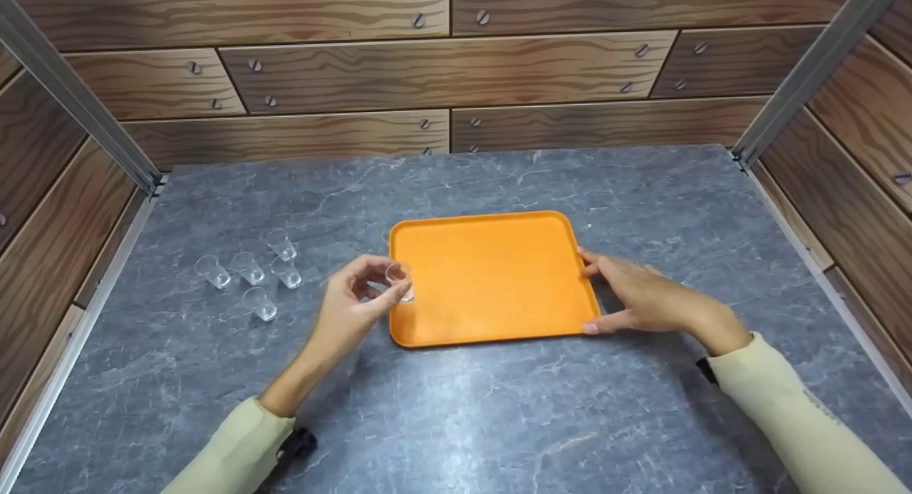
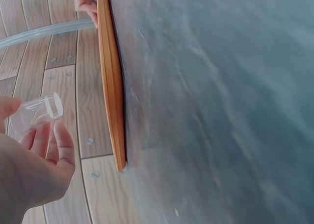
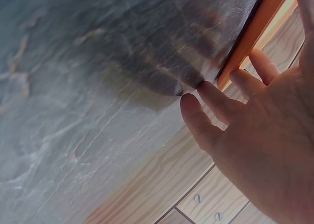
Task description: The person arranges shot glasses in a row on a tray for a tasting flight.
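Note:
Between thumb and fingers, my left hand (image 1: 356, 294) pinches a small clear shot cup (image 1: 399, 280), which overlaps the left rim of an orange tray (image 1: 491, 280) in the head view. In the left wrist view that clear cup (image 2: 44, 111) appears raised off the table, beside the tray's edge (image 2: 112, 91). My right hand (image 1: 641, 294) rests at the tray's right side, thumb by the near corner and fingers along the edge. Seen from the right wrist, its fingers (image 3: 216, 103) stay extended, fingertips at the tabletop and the tray's rim (image 3: 255, 32).
Several more clear cups (image 1: 248, 268) stand grouped on the grey marbled table (image 1: 456, 408), left of the tray. Wood-patterned walls (image 1: 449, 73) enclose the table at the back and both sides, with metal posts (image 1: 805, 73) at the rear corners.

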The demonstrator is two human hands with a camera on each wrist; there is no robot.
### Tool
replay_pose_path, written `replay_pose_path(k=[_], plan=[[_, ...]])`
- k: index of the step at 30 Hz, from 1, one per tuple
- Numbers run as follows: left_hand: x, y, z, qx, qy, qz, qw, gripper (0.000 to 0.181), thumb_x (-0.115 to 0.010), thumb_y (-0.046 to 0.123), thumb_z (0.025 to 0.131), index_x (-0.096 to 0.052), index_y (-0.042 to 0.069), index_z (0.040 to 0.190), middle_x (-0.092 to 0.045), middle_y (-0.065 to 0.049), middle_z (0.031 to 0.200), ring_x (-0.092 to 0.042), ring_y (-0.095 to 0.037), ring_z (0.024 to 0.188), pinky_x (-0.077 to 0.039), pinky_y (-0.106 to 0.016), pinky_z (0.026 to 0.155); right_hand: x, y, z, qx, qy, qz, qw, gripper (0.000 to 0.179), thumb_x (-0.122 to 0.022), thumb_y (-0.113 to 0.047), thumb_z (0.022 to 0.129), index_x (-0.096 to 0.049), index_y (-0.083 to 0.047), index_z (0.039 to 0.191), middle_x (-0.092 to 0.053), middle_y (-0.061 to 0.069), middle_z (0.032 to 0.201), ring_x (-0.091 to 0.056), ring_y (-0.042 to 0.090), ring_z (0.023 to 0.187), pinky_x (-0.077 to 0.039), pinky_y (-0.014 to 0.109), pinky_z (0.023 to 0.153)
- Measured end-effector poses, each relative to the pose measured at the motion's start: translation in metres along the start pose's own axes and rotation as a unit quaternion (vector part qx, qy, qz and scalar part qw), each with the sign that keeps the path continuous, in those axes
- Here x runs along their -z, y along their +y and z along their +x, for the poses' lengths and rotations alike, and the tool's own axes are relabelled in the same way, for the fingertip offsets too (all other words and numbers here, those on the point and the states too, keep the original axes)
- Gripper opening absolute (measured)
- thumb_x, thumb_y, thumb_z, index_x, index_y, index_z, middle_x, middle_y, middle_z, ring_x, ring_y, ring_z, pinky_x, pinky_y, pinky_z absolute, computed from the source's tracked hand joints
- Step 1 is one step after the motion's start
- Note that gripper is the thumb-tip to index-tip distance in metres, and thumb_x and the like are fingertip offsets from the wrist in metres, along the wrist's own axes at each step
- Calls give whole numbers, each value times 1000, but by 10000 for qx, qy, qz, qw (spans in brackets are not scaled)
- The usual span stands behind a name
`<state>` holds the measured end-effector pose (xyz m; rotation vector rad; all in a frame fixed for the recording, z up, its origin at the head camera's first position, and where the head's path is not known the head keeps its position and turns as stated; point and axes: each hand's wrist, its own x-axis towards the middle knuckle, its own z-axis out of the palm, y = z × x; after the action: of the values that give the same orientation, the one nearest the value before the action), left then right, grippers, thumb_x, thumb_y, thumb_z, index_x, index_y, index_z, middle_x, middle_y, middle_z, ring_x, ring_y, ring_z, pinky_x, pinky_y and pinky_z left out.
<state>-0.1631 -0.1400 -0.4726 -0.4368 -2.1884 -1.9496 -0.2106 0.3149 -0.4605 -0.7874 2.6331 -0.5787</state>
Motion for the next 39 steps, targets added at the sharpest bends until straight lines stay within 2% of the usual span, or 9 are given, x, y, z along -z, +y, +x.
replay_pose_path(k=[8, 14, 19, 26, 32, 39], plan=[[-22, -2, 10, 76, -275, -160, 9995, 25, -84, 3, 94, -74, -3, 117, -74, -11, 106, -67, -23, 95, -54, -27, 73, 0, 0, 0, 26, 5, -2, 10000, 88, -82, -62, 93, -47, -7, 151, -26, 18, 177, -28, 43, 159, -21, 84, 116], [-42, -3, 22, 135, -463, -380, 9981, 28, -81, 3, 95, -72, -7, 119, -74, -12, 108, -67, -22, 95, -53, -23, 71, 2, 1, 0, -4, 21, -42, 10000, 93, -83, -60, 92, -44, -5, 155, -31, 18, 175, -29, 43, 159, -19, 84, 117], [-56, -2, 27, 169, -470, -388, 9980, 29, -82, 6, 95, -73, -4, 120, -73, -10, 108, -67, -23, 96, -52, -26, 73, 0, 1, 2, -3, 9, -22, 10000, 96, -83, -62, 92, -43, -4, 157, -31, 17, 175, -29, 43, 159, -19, 83, 117], [-76, -2, 32, 229, -617, -366, 9972, 30, -82, 8, 95, -74, -2, 122, -74, -12, 111, -67, -23, 99, -54, -28, 77, -2, 3, 2, 22, 141, 85, 9999, 85, -86, -61, 90, -51, -8, 146, -26, 17, 177, -29, 42, 159, -22, 83, 116], [-91, -3, 36, 400, -662, -521, 9956, 31, -82, 6, 95, -73, -4, 122, -74, -11, 111, -67, -21, 99, -56, -26, 77, -3, 4, 2, 67, 196, 45, 9998, 85, -87, -59, 89, -52, -7, 146, -28, 18, 176, -30, 43, 158, -22, 82, 117], [-108, -4, 42, 552, -680, -637, 9941, 34, -83, 6, 94, -72, -6, 124, -74, -9, 112, -67, -20, 100, -56, -30, 81, -4, 4, 2, 72, 214, 69, 9997, 87, -87, -59, 89, -51, -6, 147, -28, 18, 176, -30, 44, 158, -20, 82, 118]])
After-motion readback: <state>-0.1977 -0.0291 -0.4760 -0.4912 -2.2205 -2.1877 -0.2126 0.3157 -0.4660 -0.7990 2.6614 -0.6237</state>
